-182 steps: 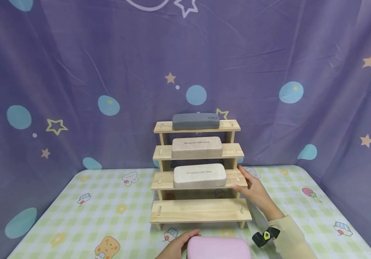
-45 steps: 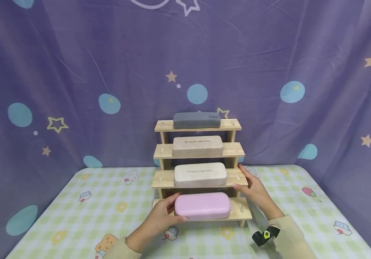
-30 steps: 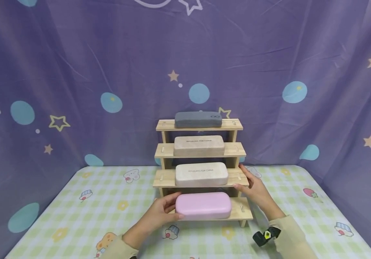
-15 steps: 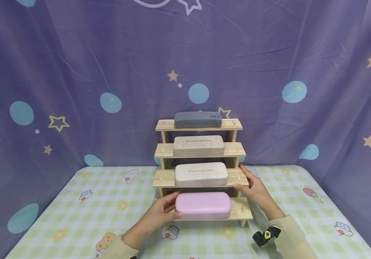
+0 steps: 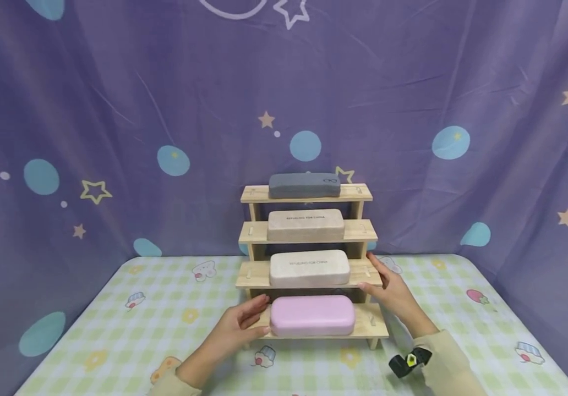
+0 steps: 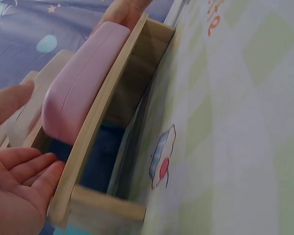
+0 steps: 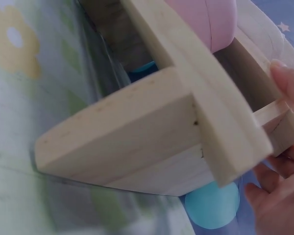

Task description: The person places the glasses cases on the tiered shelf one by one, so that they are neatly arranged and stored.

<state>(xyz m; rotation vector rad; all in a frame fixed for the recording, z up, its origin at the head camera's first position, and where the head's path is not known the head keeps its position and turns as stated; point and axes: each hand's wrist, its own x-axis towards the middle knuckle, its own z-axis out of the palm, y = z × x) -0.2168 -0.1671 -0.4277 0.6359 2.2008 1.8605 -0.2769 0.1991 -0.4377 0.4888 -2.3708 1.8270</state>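
Note:
A pink glasses case (image 5: 312, 316) lies on the lowest step of a four-tier wooden display stand (image 5: 372, 324). My left hand (image 5: 229, 333) is just left of the case, its fingers loosely extended. In the left wrist view a gap separates the thumb from the pink case (image 6: 85, 83), and the fingertips are near the board's end. My right hand (image 5: 397, 297) grips the right end of the second step from the bottom, thumb at its front edge. Above the pink case sit a white case (image 5: 310, 270), a beige case (image 5: 306, 226) and a grey case (image 5: 305, 186), one per step.
A green-and-white checked cloth (image 5: 175, 341) with cartoon prints covers the table. Behind the stand hangs a purple curtain (image 5: 214, 110) with stars and blue dots. A black strap device (image 5: 409, 362) is on the right wrist.
The pink case has gone from the table's front onto the lowest step, carried by my left hand. That hand has since let go and drawn slightly left. My right hand has kept its hold.

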